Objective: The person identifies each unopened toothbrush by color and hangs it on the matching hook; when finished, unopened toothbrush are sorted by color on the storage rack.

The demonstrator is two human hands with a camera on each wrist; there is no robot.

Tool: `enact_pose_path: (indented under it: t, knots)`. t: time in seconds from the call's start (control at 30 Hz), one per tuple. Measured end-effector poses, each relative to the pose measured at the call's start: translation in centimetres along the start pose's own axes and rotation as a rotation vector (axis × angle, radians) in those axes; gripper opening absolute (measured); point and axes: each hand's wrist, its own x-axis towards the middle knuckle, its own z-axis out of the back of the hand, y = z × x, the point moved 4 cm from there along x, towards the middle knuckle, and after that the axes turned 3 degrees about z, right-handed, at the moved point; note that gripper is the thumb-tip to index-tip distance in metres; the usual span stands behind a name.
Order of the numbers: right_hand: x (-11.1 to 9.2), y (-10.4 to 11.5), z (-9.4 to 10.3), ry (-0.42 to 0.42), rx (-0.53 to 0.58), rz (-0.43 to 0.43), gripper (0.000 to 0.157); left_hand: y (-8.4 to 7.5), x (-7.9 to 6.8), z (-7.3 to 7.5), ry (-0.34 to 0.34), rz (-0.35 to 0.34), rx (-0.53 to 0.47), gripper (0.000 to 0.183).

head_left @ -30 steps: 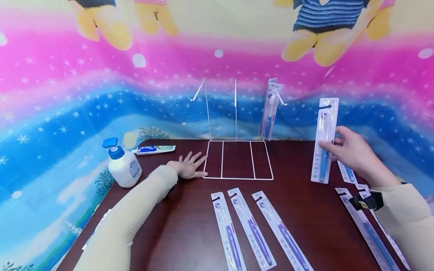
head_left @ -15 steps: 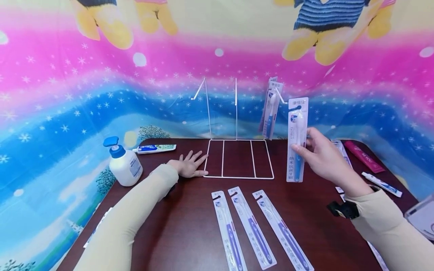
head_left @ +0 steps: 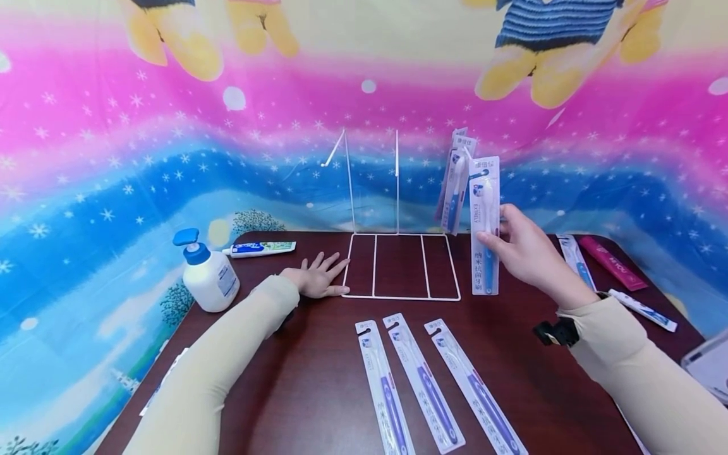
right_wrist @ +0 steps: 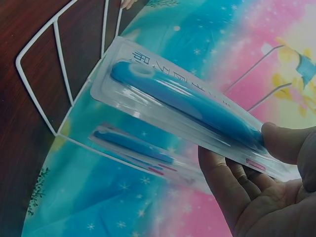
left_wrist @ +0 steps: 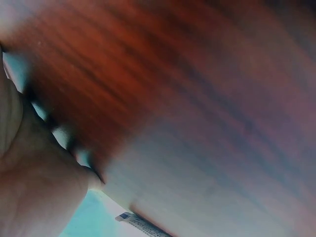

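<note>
My right hand (head_left: 529,249) pinches a packaged blue toothbrush (head_left: 480,253) upright, thumb in front and fingers behind. The top of its card, with a hook slot, overlaps the tip of the right prong of a white wire rack (head_left: 415,299). Blue toothbrush packs (head_left: 457,183) hang on that prong, just behind the held one. In the right wrist view, the blue handle (right_wrist: 182,96) shows through clear plastic. Fingers spread, my left hand (head_left: 318,279) lies on the table, fingertips at the left side of the rack's base. The left wrist view is mostly blurred tabletop.
Several purple toothbrush packs (head_left: 429,385) lie in front of the rack. A pump bottle (head_left: 210,281) and toothpaste tube (head_left: 261,249) stand and lie at left. At right are another blue toothbrush pack (head_left: 576,259), a red tube (head_left: 614,262) and a small white tube (head_left: 643,309).
My right hand has carried the blue toothbrush pack leftward from the table's right side to the rack's right prong. The left hand has stayed in place.
</note>
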Motion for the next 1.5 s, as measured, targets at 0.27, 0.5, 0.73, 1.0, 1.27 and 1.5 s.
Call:
enact_pose_path:
  t: [0.27,0.5,0.73,1.0,1.27,1.5]
  knots:
    - [2.1,-1.4,-0.5,-0.008,-0.010,-0.023,0.057,0.4,0.7,-0.5,0.002,0.020,0.016,0.085]
    - [5.2,-2.6,-1.0,-0.034,-0.016,-0.050,0.051,0.1,0.0,-0.1,0.001,0.001,0.009,0.083]
    - [8.0,-3.4,-1.9,-0.019,0.048,-0.102,0.053,0.4,0.0,-0.3,-0.010,0.002,0.018,0.083]
    - [9.6,-4.0,-2.2,-0.013,0.060,-0.089,0.053,0.5,0.5,-0.7,-0.018,0.010,0.005,0.087]
    - [10.1,-4.2,-2.2,-0.015,0.045,-0.099,0.053,0.6,0.5,-0.8,-0.033,-0.019,-0.048,0.086]
    - [10.5,-4.4,-2.1,-0.011,0.049,-0.099,0.053,0.2,0.0,-0.5,-0.031,-0.015,-0.018,0.085]
